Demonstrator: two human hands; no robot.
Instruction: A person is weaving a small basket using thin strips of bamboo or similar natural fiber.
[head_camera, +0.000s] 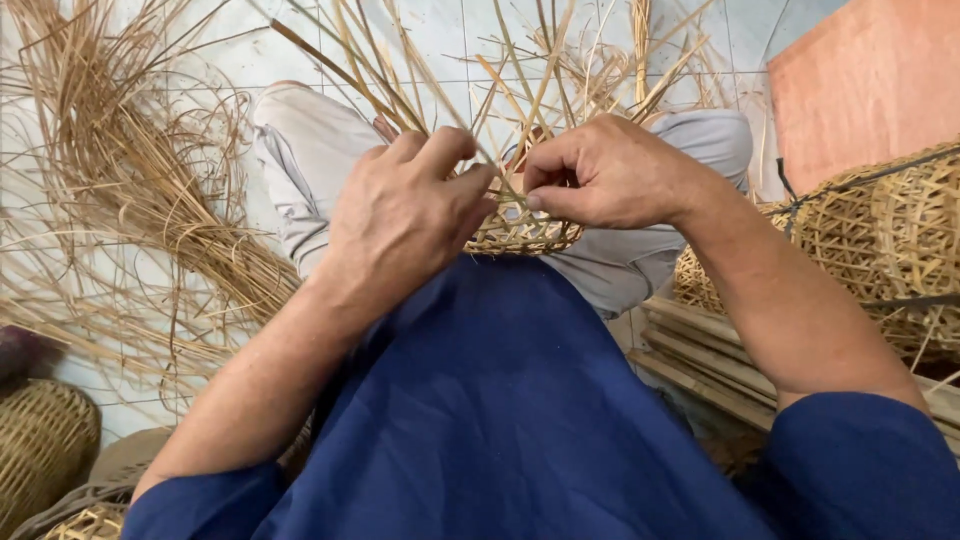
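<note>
Over tiled floor (440, 40), 2 hands (505, 190) pinch basket strips (520, 232).

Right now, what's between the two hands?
Head view: a narrow gap, crossed by thin bamboo strips rising from the half-woven basket. Left hand and right hand each pinch these strips; they don't touch each other.

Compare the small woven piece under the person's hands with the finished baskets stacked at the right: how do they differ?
The small woven piece is unfinished, with long loose strips sticking up from it; the stacked baskets have closed, rounded walls with no loose ends showing. The piece sits on the person's lap, pinched by the left hand and right hand; the baskets lie untouched, tied with dark cord. Both are open-weave work in pale tan strips.
</note>
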